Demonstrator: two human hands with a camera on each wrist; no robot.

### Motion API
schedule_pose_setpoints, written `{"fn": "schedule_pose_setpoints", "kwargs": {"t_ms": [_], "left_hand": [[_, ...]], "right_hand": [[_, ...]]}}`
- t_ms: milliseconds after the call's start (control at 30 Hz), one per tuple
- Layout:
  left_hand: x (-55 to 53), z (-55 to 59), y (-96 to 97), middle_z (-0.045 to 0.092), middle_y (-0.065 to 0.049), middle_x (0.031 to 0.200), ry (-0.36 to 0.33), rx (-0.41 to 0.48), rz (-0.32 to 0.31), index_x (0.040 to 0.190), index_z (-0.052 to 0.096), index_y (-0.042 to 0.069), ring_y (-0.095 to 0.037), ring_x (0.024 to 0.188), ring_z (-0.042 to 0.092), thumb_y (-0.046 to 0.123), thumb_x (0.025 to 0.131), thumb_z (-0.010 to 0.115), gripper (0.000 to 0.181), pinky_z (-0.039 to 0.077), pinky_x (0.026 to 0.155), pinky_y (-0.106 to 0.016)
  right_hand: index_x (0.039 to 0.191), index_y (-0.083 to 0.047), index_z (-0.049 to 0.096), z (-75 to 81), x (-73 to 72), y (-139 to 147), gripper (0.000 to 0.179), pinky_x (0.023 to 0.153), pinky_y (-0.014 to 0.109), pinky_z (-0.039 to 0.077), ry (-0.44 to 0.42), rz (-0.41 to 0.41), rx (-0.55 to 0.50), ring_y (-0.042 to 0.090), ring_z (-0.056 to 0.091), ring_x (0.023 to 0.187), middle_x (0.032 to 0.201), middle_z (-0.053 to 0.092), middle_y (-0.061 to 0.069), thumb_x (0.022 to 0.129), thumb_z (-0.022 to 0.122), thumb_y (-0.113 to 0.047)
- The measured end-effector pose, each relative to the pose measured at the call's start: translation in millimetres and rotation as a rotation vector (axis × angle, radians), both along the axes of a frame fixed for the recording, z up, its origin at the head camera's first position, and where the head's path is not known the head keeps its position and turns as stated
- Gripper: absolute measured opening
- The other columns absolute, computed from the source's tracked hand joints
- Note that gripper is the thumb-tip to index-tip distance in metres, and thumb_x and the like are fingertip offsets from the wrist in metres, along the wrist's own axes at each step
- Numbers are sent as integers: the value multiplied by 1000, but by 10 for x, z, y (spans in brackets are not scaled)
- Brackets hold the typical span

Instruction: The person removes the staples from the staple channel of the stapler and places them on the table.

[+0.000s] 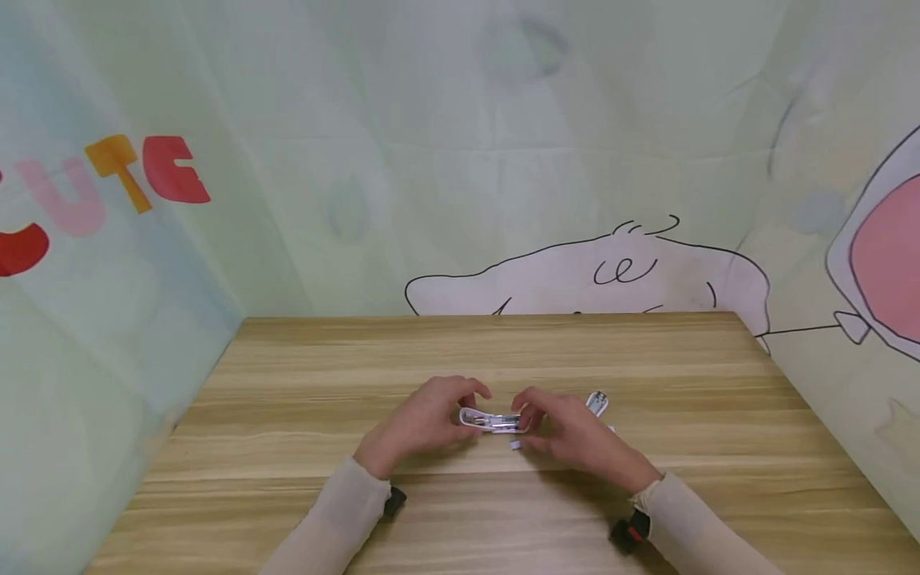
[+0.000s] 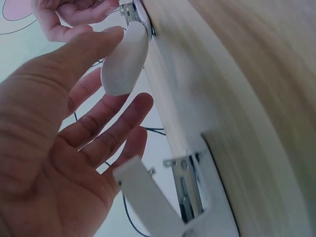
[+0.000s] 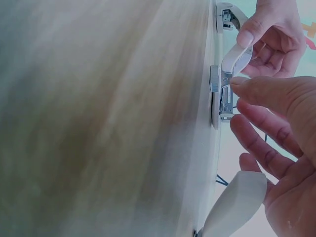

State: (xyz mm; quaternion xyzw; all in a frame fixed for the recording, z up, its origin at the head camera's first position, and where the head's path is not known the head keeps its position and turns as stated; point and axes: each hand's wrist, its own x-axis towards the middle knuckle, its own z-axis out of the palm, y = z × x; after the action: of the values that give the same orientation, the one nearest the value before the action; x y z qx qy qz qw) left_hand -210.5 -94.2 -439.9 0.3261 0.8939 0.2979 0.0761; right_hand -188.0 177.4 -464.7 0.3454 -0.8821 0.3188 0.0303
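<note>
Pinching a white stapler [image 1: 496, 421] with the left hand [image 1: 424, 415], likely for steadiness; reaching its right end with the right hand [image 1: 571, 427], cannot tell whether pinching.

Stapler [image 1: 496, 422] on table [image 1: 503, 343] — staples [image 1: 515, 444] before it — another stapler [image 1: 596, 402] behind, right.

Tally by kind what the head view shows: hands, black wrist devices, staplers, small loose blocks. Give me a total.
Hands: 2, left hand and right hand
Black wrist devices: 2
Staplers: 2, opened stapler between the hands and partly hidden stapler beyond the right hand
Small loose blocks: 1, pale block
Total: 7
</note>
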Motion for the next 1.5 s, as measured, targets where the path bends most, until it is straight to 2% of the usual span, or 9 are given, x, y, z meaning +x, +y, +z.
{"fn": "schedule_pose_setpoints", "kwargs": {"t_ms": [167, 300, 533, 867, 1100, 1300, 1367, 1433, 1500], "left_hand": [[24, 36, -115, 72, 1, 106, -4, 4, 24, 137, 68, 15, -18, 90, 62, 16, 89, 88, 52, 51, 84, -31], [45, 65, -238, 73, -4, 115, -7, 11, 45, 139, 67, 16, -22, 98, 65, 18, 88, 89, 56, 53, 86, -34], [84, 77, -483, 75, -8, 125, 4, 16, 84, 140, 66, 16, -27, 116, 69, 25, 88, 90, 58, 56, 101, -48], [116, 89, -681, 74, -4, 118, 32, -22, 109, 140, 66, 17, -18, 107, 65, 23, 88, 91, 59, 55, 97, -42], [161, 53, -792, 72, 2, 113, 20, -36, 145, 141, 66, 18, -14, 101, 62, 25, 88, 90, 58, 54, 93, -36], [198, 35, -861, 72, 2, 113, 34, -26, 153, 138, 67, 17, -14, 101, 62, 25, 89, 90, 55, 53, 91, -35], [204, 34, -872, 73, 2, 113, 38, -20, 149, 137, 67, 16, -13, 101, 62, 25, 89, 90, 54, 54, 92, -35], [205, 24, -875, 73, 3, 112, 39, -11, 149, 137, 68, 17, -12, 100, 63, 24, 89, 89, 53, 54, 92, -35], [202, 17, -873, 74, 3, 111, 45, 5, 141, 135, 69, 16, -12, 99, 63, 23, 90, 89, 50, 55, 92, -35]], "right_hand": [[120, -12, 66, 38, -2, -36, 41, 81, 32, 60, 8, -15, -10, 9, 75, 88, 97, 81, -4, 86, 88, -6], [121, -12, 66, 80, -7, -79, 41, 85, 38, 61, 6, -32, -33, 8, 75, 89, 97, 80, -5, 88, 87, -6], [125, -10, 64, 124, -28, -212, 44, 90, 48, 63, 34, -24, -82, 14, 77, 92, 100, 80, 1, 88, 88, -6], [133, -17, 62, 162, -56, -445, 49, 92, 49, 62, 47, -21, -103, 19, 77, 106, 112, 80, 4, 90, 87, -15], [136, -19, 59, 196, -84, -643, 52, 99, 52, 60, -47, -25, -100, 22, 77, 112, 117, 80, 5, 92, 86, -18], [142, -24, 55, 139, -146, -839, 58, 107, 55, 55, -113, -9, -84, 23, 74, 119, 122, 80, 4, 92, 85, -18], [143, -24, 54, 125, -168, -918, 60, 103, 49, 55, -127, 2, -81, 23, 74, 114, 122, 80, 4, 92, 85, -16], [143, -21, 53, 117, -186, -1000, 62, 91, 38, 57, -134, 19, -86, 20, 74, 96, 120, 80, 6, 91, 86, -15], [143, -17, 53, 123, -188, -1080, 63, 77, 28, 54, -157, 23, -97, 17, 69, 79, 118, 81, 7, 90, 87, -13]]}}
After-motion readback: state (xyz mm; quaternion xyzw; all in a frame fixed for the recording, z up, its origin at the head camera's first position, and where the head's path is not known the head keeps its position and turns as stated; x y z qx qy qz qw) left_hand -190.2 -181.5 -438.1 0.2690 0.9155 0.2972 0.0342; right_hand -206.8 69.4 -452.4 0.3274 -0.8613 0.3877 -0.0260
